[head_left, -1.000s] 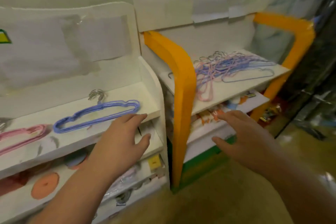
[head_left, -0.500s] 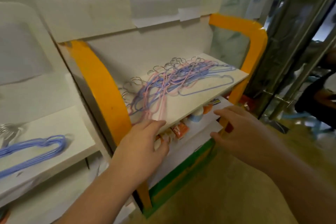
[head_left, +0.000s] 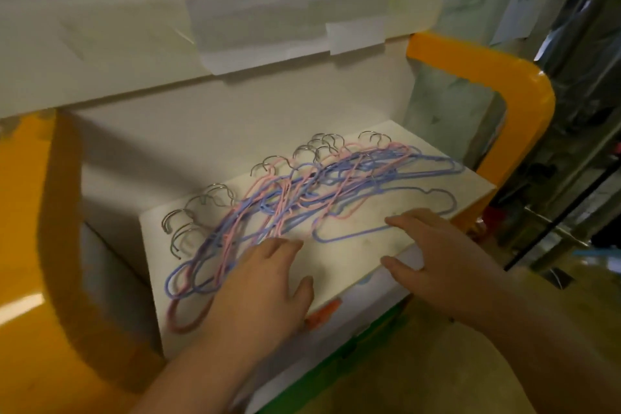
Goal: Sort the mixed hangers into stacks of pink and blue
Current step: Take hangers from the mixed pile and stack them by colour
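Many pink and blue hangers (head_left: 302,198) lie tangled in one heap on a white shelf (head_left: 353,255) between orange side panels (head_left: 484,77). Left hand (head_left: 258,296) rests on the heap's near edge, fingers straight, gripping nothing. Right hand (head_left: 437,245) reaches with fingers extended, fingertips touching a blue hanger (head_left: 349,237), holding nothing.

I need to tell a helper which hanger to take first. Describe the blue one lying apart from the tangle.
On the white shelf framed in orange, look at the front right. A blue hanger lies there beside the right hand, mostly clear of the pink-and-blue pile.
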